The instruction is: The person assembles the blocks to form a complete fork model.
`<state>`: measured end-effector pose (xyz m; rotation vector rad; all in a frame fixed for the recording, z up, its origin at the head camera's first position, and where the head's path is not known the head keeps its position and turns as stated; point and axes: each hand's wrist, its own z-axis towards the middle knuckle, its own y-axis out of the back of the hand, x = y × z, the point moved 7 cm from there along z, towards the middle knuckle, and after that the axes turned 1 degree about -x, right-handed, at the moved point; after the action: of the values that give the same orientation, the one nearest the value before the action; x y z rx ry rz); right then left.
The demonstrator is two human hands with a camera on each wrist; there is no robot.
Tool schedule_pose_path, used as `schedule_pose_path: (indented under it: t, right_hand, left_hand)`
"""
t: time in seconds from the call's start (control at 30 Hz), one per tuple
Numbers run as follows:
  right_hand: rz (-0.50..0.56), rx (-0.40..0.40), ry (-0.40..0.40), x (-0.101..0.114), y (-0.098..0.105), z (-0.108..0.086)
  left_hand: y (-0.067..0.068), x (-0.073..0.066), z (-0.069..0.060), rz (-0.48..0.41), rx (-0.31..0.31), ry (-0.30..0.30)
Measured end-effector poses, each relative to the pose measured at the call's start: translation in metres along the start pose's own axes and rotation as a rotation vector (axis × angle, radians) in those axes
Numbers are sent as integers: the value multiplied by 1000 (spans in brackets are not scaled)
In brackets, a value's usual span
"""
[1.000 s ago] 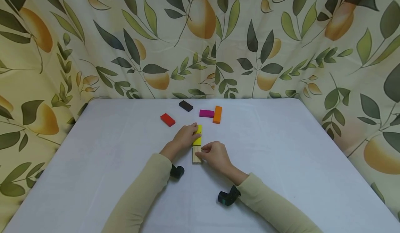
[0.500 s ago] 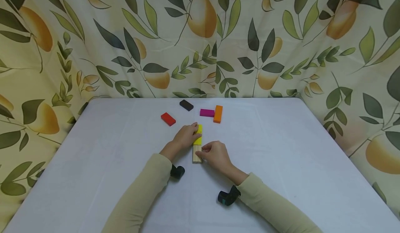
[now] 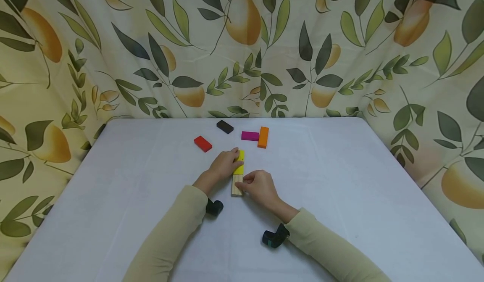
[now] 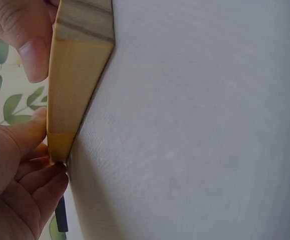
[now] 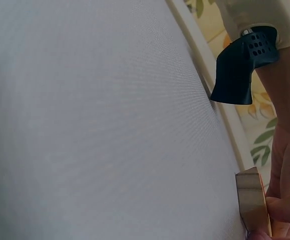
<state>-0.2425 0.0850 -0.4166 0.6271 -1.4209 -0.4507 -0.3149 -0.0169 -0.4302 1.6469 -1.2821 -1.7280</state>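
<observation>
A yellow wooden block (image 3: 240,167) and a plain wood block (image 3: 236,190) lie end to end on the table, forming one straight line. My left hand (image 3: 223,165) grips the yellow block by its sides, thumb nearer me. With thumb and fingers, my right hand (image 3: 262,187) pinches the plain block, the thumb over its top. In the left wrist view the yellow block's side (image 4: 60,146) meets the plain block's side (image 4: 75,82) with no visible gap. The right wrist view shows the plain block's grained end (image 5: 250,182) near the left thumb.
Farther back on the white-covered table (image 3: 321,164) lie a red block (image 3: 203,143), a black block (image 3: 224,126), and a magenta block (image 3: 250,136) whose end touches an orange block (image 3: 263,137). A patterned curtain (image 3: 280,63) stands behind the table.
The plain wood block's near end has shifted slightly left. A dark line at its joint with the yellow block no longer shows. Both hands keep nearly the same place.
</observation>
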Motion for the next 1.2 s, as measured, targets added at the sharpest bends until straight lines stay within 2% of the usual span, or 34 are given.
schedule_pose_path:
  t: [0.4, 0.67, 0.87, 0.97, 1.1, 1.2]
  right_hand:
    - [-9, -9, 0, 1, -1, -1]
    - [-18, -23, 23, 2, 0, -1]
    - [11, -23, 16, 2, 2, -2]
    - [34, -21, -1, 0, 3, -3]
    - [47, -19, -6, -2, 3, -4]
    - [44, -17, -7, -3, 3, -4]
  left_hand:
    - [1, 0, -1, -8, -4, -4]
    - [1, -1, -4, 30, 13, -2]
    - [8, -6, -8, 60, 34, -35]
    - [10, -8, -14, 84, 99, -67]
    - [7, -8, -25, 148, 223, -107]
    - [7, -8, -32, 167, 265, -124]
